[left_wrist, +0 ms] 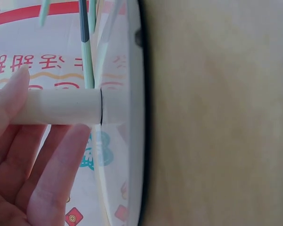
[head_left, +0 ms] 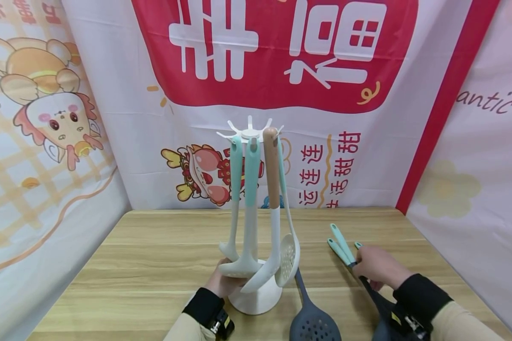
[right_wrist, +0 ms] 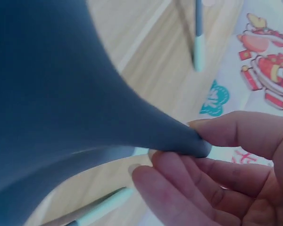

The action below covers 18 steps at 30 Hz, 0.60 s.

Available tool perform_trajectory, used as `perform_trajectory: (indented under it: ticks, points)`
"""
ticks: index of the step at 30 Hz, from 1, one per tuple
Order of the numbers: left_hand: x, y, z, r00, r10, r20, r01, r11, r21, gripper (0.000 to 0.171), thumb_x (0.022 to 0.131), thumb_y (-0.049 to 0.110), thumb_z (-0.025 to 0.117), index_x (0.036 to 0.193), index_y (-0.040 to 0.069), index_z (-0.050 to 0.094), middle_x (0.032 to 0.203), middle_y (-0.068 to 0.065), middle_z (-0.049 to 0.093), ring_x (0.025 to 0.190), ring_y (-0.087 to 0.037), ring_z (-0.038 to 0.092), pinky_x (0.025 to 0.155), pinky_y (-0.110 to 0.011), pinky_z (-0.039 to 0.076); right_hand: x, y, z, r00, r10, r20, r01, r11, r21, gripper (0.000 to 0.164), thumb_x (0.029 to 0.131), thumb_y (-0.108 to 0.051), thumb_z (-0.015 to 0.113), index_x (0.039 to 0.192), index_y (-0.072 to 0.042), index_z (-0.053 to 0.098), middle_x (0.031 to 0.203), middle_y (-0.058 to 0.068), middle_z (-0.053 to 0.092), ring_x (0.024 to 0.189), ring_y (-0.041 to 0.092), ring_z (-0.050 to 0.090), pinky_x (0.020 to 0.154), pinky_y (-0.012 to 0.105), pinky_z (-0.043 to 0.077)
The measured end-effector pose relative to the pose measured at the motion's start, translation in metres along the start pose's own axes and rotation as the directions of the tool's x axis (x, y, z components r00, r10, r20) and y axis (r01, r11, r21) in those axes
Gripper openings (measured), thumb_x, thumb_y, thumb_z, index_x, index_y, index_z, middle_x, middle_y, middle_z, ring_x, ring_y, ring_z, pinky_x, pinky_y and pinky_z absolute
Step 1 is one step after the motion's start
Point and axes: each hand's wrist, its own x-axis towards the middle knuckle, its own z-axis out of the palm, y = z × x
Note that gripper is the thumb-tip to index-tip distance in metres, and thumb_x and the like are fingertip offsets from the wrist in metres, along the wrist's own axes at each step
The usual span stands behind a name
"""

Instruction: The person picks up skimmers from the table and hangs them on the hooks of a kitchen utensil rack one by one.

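Note:
A white utensil rack (head_left: 256, 305) with hooks at its top stands on the table. My left hand (head_left: 224, 282) grips its white pole (left_wrist: 61, 106) low down, thumb on one side and fingers on the other, just above the round base (left_wrist: 136, 141). At the right, my right hand (head_left: 381, 266) pinches the neck of a dark grey kitchen utensil (right_wrist: 170, 129) between thumb and fingers. The wide head of this utensil fills the left of the right wrist view; its exact kind does not show. Mint handles (head_left: 341, 241) lie beside the right hand.
Hanging from the rack are a skimmer (head_left: 288, 260) with a mint handle, a white ladle (head_left: 262, 274) with a brown handle, and two other mint-handled white utensils (head_left: 250, 237). A dark grey slotted turner (head_left: 315, 322) lies right of the base. Printed cloth (head_left: 123, 94) surrounds the wooden table (head_left: 153, 270).

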Motion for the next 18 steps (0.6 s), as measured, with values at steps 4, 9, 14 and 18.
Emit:
perform_trajectory:
  ticks: [4,9,14,18]
  points:
    - [0.000,-0.002,0.002,1.000,0.015,-0.021,-0.015,1.000,0.019,0.026,0.076,-0.002,0.067,0.101,-0.008,0.065,0.071,0.007,0.051,0.064,-0.005,0.048,0.057,-0.022,0.041,-0.006,-0.010,-0.005,0.999,-0.033,-0.031,0.034,0.999,0.027,0.006,0.084,-0.008,0.066,0.082,-0.002,0.064,0.065,0.009,0.058,0.048,0.015,0.056,0.048,0.029,0.053]
    - [-0.001,-0.002,0.004,0.999,0.019,-0.048,-0.019,1.000,0.003,0.024,0.078,0.000,0.067,0.100,-0.010,0.065,0.070,0.005,0.053,0.064,-0.003,0.049,0.059,-0.021,0.042,-0.013,-0.025,-0.014,0.994,-0.081,-0.069,0.086,0.994,0.064,0.011,0.086,-0.009,0.067,0.093,0.001,0.067,0.070,0.008,0.058,0.051,0.016,0.056,0.051,0.030,0.054]
    - [-0.002,-0.001,0.007,0.998,-0.006,-0.065,0.007,1.000,0.006,0.023,0.084,0.005,0.067,0.103,-0.009,0.067,0.086,-0.005,0.067,0.076,-0.001,0.051,0.074,-0.021,0.043,-0.023,-0.043,-0.023,0.981,-0.143,-0.130,0.152,0.986,0.067,0.018,0.086,-0.010,0.067,0.100,0.002,0.069,0.071,0.006,0.060,0.054,0.015,0.055,0.053,0.031,0.051]
    - [-0.002,-0.001,0.008,0.999,-0.046,-0.016,0.042,0.985,-0.165,0.012,0.090,0.003,0.063,0.096,0.006,0.073,0.089,0.001,0.068,0.081,-0.001,0.052,0.080,-0.021,0.043,-0.031,-0.056,-0.027,0.968,-0.185,-0.173,0.197,0.979,0.059,0.020,0.087,-0.012,0.068,0.103,0.000,0.070,0.072,0.004,0.061,0.057,0.016,0.055,0.055,0.030,0.050]
